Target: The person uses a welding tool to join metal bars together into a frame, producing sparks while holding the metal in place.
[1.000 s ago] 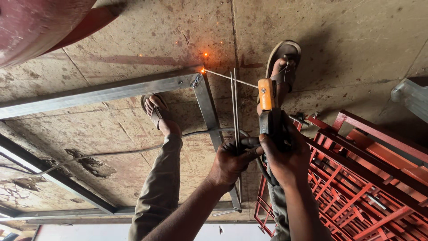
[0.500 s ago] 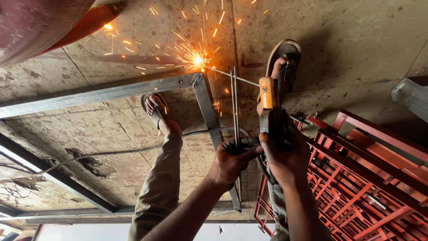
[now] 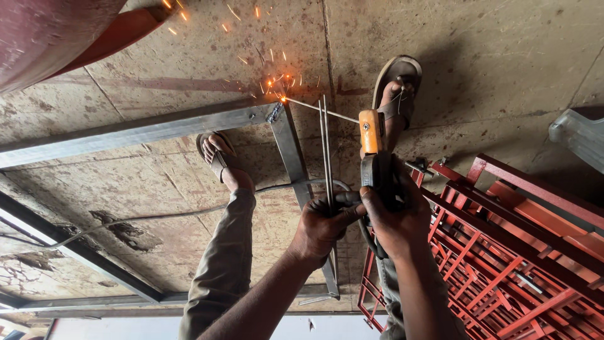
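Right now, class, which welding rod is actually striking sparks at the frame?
The rod clamped in the orange electrode holder, its tip sparking at the frame corner; the spare rods in the left hand touch nothing.

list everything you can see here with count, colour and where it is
steel frame: one, grey, flat on the floor, corner joint at centre
sparks: a scatter, orange, at the frame corner and above it
electrode holder: one, orange and black, in the right hand, its rod reaching to the corner
spare welding rods: a few, grey, in the left hand
cable: one, grey, across the floor toward the hands
red metal racks: a stack, red, at the right
red curved object: one, dark red, top left
grey metal piece: one, right edge
concrete floor: grey, stained
sandals: two, brown, on the feet
left hand: gripping the rods
right hand: gripping the holder
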